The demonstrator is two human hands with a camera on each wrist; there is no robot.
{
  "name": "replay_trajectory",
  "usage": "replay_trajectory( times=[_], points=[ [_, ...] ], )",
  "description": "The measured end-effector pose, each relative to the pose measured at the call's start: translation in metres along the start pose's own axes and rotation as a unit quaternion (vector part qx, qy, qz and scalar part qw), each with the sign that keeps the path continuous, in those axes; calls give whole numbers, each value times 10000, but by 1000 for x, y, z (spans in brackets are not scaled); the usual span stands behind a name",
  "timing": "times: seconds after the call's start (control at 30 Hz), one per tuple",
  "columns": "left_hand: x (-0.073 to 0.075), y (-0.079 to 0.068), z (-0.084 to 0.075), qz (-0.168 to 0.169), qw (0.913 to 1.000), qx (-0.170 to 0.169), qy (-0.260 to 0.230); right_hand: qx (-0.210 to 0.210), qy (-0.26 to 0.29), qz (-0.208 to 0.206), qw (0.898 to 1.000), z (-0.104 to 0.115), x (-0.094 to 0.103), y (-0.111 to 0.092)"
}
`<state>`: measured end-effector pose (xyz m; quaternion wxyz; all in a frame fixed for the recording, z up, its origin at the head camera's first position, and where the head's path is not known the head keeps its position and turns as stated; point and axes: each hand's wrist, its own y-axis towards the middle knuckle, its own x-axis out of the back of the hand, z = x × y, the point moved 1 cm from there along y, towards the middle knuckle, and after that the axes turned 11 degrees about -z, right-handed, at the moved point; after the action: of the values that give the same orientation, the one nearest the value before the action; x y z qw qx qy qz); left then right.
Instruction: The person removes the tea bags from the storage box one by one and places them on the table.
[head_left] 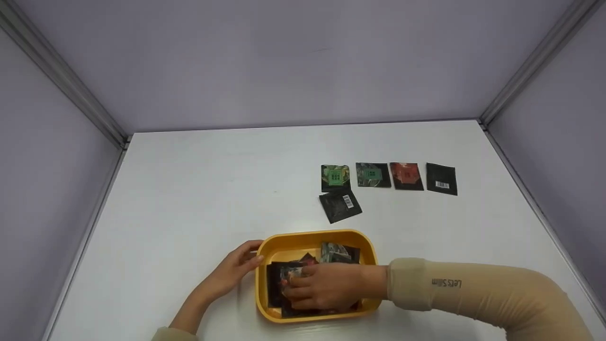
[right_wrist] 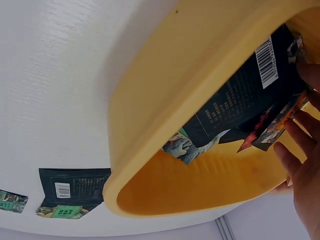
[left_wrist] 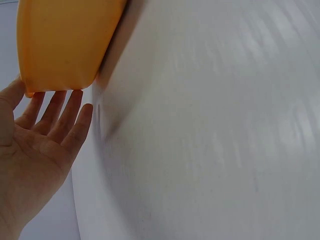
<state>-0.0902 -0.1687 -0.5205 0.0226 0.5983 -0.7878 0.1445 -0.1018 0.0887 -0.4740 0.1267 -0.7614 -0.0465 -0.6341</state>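
Observation:
A yellow plastic box (head_left: 315,233) stands near the front of the white table with several flat printed sachets inside. My left hand (head_left: 232,270) rests against its left end, thumb on the rim and fingers along the outer wall; in the left wrist view the fingers (left_wrist: 75,135) are fairly straight. Into the box reaches my right hand (head_left: 326,286), fingers bent among the sachets. It pinches a sachet with orange print (right_wrist: 281,122) in the right wrist view. Beside that lies a black sachet with a barcode (right_wrist: 235,92). A grey-green patterned sachet (head_left: 335,253) sits at the box's back right.
Beyond the box, a row holds a green sachet (head_left: 335,177), a green-and-black one (head_left: 373,174), a red one (head_left: 406,176) and a black one with its barcode up (head_left: 441,178). Another black sachet (head_left: 340,206) overlaps the green one's front edge. Pale walls (head_left: 293,66) enclose the table.

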Motion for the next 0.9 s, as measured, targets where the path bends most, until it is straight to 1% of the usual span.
replay_trajectory(
  times=[0.1, 0.17, 0.37, 0.47, 0.73, 0.9],
  points=[
    [0, 0, 0, 12, 10000, -28, -42, -27, 80, -69, 9999, -1, 1, 0],
    [0, 0, 0, -12, 10000, -15, -18, -51, 127, -219, 9997, -2, 1, -1],
    [0, 1, 1, -57, 10000, -8, 26, 112, -175, -997, 9948, -1, 3, -1],
    [0, 1, 2, -38, 10000, -44, -4, 168, -292, -1254, 9915, 1, 4, -1],
    [0, 0, 2, -58, 10000, -25, 0, -118, -420, -1561, 9868, -1, 8, -3],
    [0, 0, 2, -35, 10000, 16, -5, -244, -748, -1737, 9817, -2, 11, -9]
  ],
)
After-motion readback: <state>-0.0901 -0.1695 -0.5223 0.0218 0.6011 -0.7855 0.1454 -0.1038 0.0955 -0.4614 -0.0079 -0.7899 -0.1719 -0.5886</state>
